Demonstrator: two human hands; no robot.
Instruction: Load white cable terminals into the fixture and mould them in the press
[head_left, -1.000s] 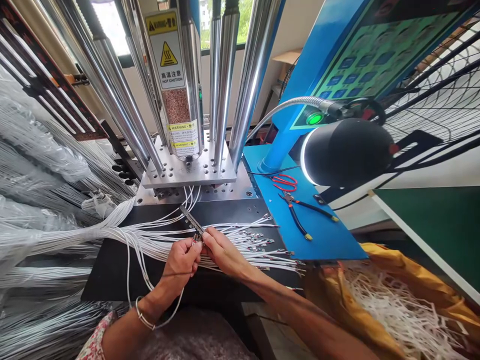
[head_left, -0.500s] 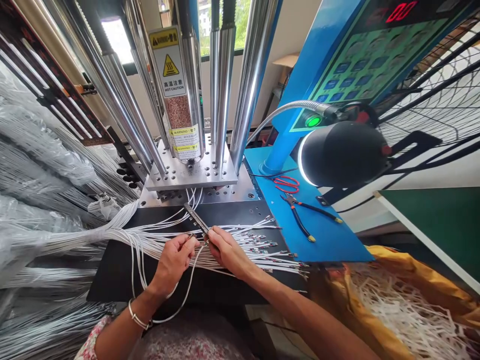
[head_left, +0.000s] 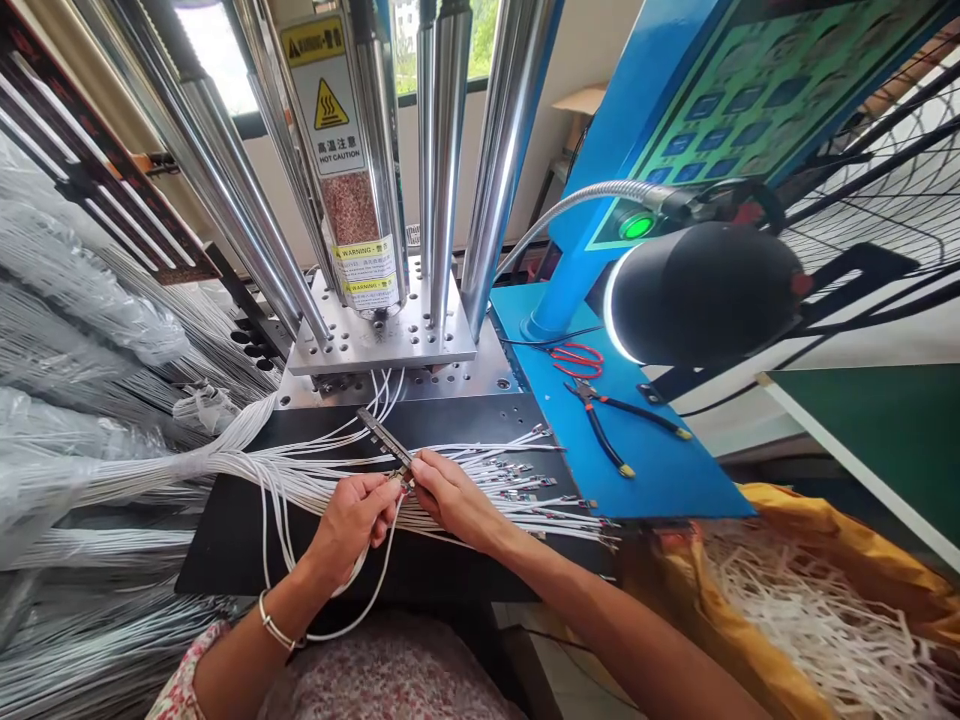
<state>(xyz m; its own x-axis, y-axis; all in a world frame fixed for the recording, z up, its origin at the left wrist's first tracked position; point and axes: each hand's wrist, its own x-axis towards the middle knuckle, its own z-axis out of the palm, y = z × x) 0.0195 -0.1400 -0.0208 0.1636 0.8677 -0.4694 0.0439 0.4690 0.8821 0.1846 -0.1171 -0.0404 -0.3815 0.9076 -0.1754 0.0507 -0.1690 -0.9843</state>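
2 hands at a metal bar (head_left: 383,439) on the black bed (head_left: 225,540).
Left hand (head_left: 358,515) pinches a white wire (head_left: 375,572) at the bar's near end; right hand (head_left: 450,495) grips that end. Around both crowd loose wires (head_left: 517,490); pliers (head_left: 607,425) lie right.

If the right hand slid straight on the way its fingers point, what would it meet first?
Probably the dark slotted bar whose near end the right hand pinches; beyond it, white wires and the press plate; depth is unclear.

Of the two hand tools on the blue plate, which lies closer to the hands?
The pliers with yellow-tipped handles; the red-handled scissors lie farther back, by the foot of the blue column.
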